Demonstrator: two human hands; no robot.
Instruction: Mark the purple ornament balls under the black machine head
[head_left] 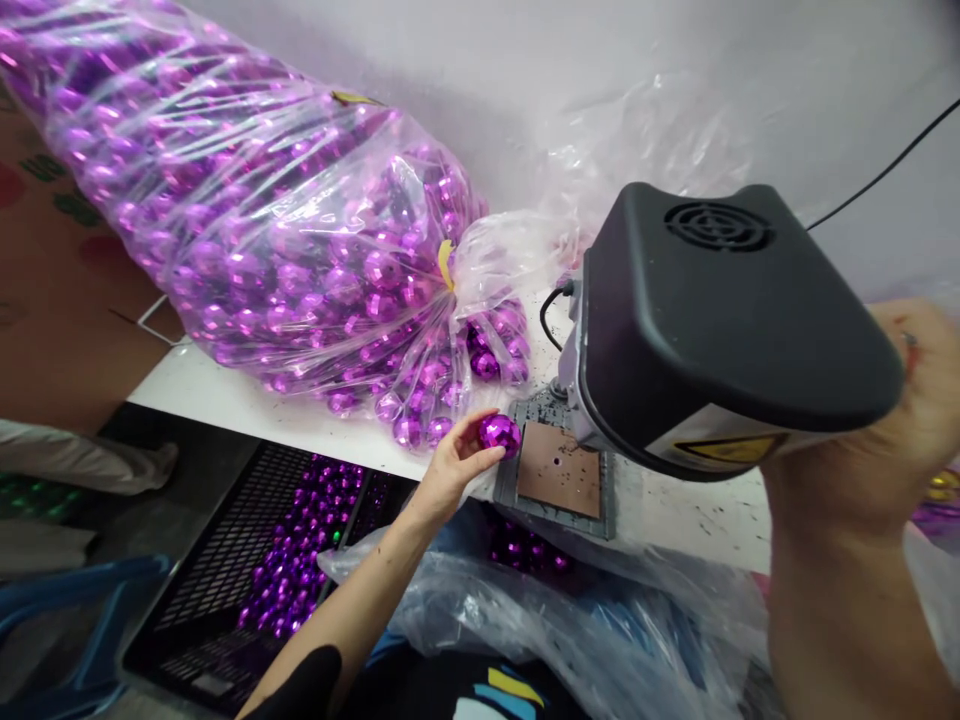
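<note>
A left hand (pixel 454 465) pinches a purple faceted ball (pixel 499 433) at the table (pixel 225 395) edge — just at nine o'clock of the press plate (pixel 559 470). The right hand (pixel 911 400), at three o'clock, sits behind the machine's black head (pixel 720 320); its grip cannot be told.

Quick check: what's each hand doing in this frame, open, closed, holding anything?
Left hand: closed on a purple mirror ball, beside the machine's base plate.
Right hand: mostly hidden behind the black machine head; grip cannot be told.
</note>
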